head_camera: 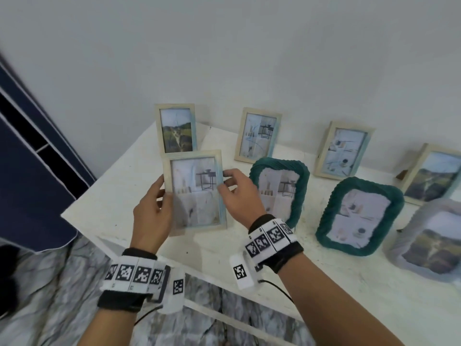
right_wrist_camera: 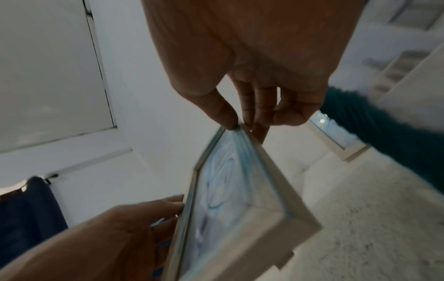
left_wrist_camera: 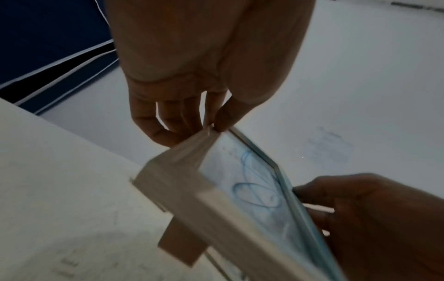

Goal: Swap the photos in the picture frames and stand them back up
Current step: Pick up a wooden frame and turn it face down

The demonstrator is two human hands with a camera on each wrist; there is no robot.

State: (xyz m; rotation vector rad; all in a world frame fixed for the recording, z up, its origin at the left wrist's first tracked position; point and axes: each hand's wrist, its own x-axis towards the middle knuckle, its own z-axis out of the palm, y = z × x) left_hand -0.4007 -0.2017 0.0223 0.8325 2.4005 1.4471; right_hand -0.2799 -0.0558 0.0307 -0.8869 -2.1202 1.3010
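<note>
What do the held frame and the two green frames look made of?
Held frame: pale wood or wood-look moulding, matt, with mitred corners; its clear front looks like glass or plastic. Green frames: ribbed, soft-looking, perhaps velvet or wrapped fabric, though this is uncertain.

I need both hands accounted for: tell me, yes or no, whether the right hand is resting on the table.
No: the right hand pinches the right edge of the held frame, above the table.

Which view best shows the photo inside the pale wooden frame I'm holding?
The head view: the pale wooden frame faces the camera, showing its interior photo with a side table. Both wrist views catch the frame edge-on, the photo a bluish blur.
</note>
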